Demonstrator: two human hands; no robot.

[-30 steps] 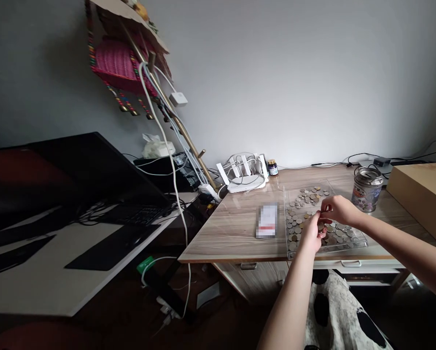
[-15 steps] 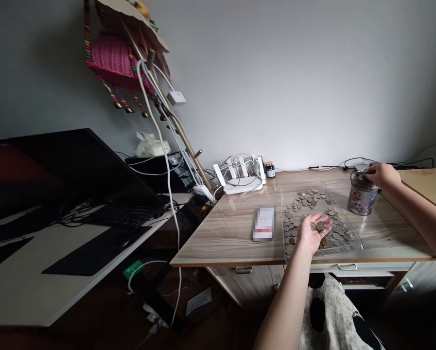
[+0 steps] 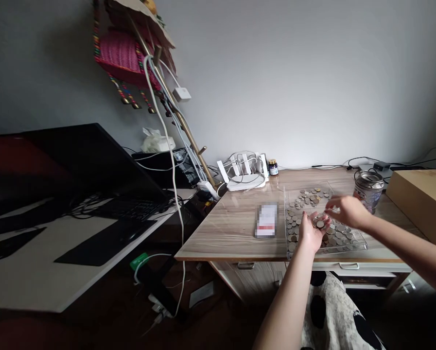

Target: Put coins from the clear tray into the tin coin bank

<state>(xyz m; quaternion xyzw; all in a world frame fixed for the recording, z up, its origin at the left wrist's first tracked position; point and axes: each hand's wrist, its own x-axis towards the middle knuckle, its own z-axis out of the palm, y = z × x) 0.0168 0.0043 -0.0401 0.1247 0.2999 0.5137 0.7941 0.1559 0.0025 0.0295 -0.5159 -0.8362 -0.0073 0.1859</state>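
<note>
A clear plastic tray [image 3: 359, 242] lies on the wooden desk [image 3: 232, 228] with several coins [image 3: 308, 197] spread over it. My left hand [image 3: 310, 232] is held palm up over the tray's near part, cupping a few coins [image 3: 319, 223]. My right hand [image 3: 345, 210] hovers just right of that palm, fingers pinched together toward the coins in it; whether they hold a coin is unclear. A metal money tin [image 3: 367, 190] with a printed label stands upright to the right of the tray.
A card [image 3: 267, 219] lies left of the tray. A white router [image 3: 244, 171] with cables and a small jar [image 3: 272, 167] sit at the desk's back. A cardboard box [image 3: 422, 199] stands at the right. A dark monitor [image 3: 68, 165] and keyboard occupy the lower table at left.
My right hand has come back from the money tin to my left palm over the tray. My left hand stayed over the tray with coins in it.
</note>
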